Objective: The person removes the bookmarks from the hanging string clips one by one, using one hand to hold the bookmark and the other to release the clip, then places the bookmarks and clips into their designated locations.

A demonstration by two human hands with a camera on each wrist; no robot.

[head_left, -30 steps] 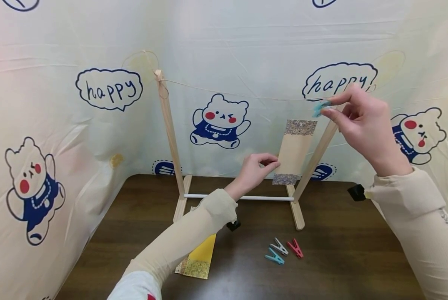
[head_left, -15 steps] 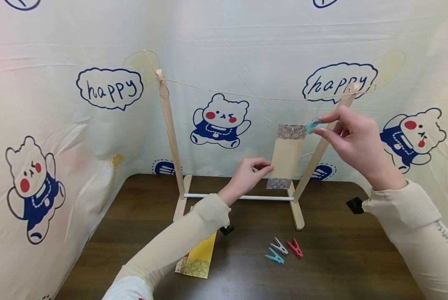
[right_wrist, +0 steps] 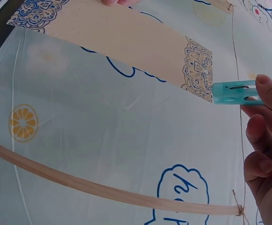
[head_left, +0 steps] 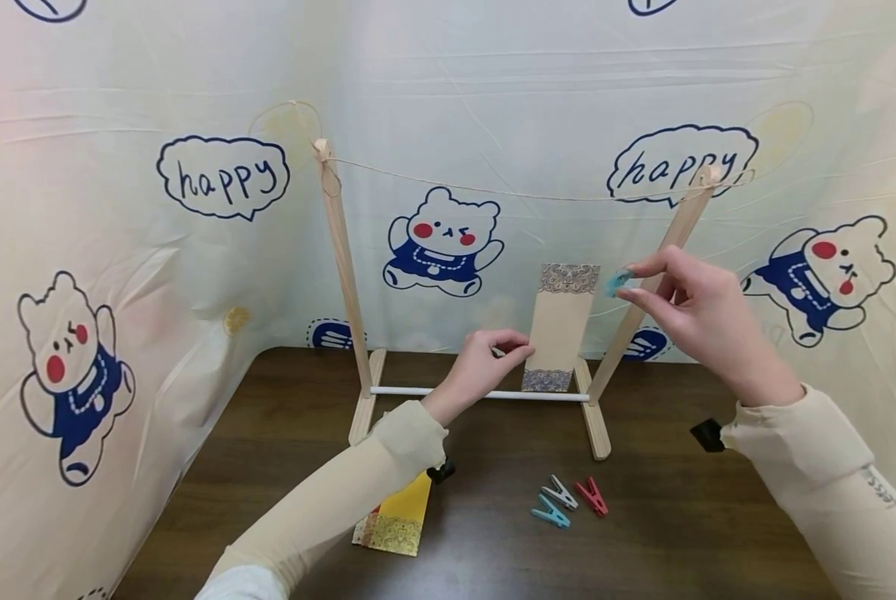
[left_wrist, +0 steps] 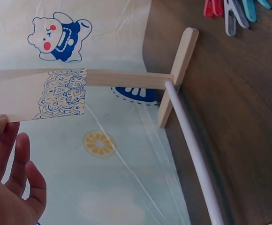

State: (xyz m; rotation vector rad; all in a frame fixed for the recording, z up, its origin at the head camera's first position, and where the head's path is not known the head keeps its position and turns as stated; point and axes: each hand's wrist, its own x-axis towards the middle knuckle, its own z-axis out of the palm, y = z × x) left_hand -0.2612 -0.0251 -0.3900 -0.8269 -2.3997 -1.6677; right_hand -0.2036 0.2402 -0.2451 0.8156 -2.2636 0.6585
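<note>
In the head view my left hand (head_left: 481,368) pinches a beige paper strip (head_left: 560,325) by its left edge. The strip has blue lace-pattern bands at both ends and stands upright below the string (head_left: 493,194). Thumb and fingertips of my right hand (head_left: 706,321) pinch a teal clothespin (right_wrist: 232,93) level with the strip's upper end, to its right. Seen from the right wrist, the clothespin's tip is right at the strip's patterned end (right_wrist: 198,70). The left wrist view shows the strip's lower band (left_wrist: 63,93) past my fingers.
The string is tied between two wooden posts (head_left: 342,275), joined low down by a white rod (head_left: 508,396). On the brown table (head_left: 665,517) lie a blue clothespin (head_left: 551,512), a grey one (head_left: 559,492) and a red one (head_left: 592,497). Patterned strips, one yellow (head_left: 406,508), lie partly under my left forearm.
Both hands have come down and to the left, carrying the strip and the teal clothespin. The clothespin has dropped from just under the string to beside the strip's upper end.
</note>
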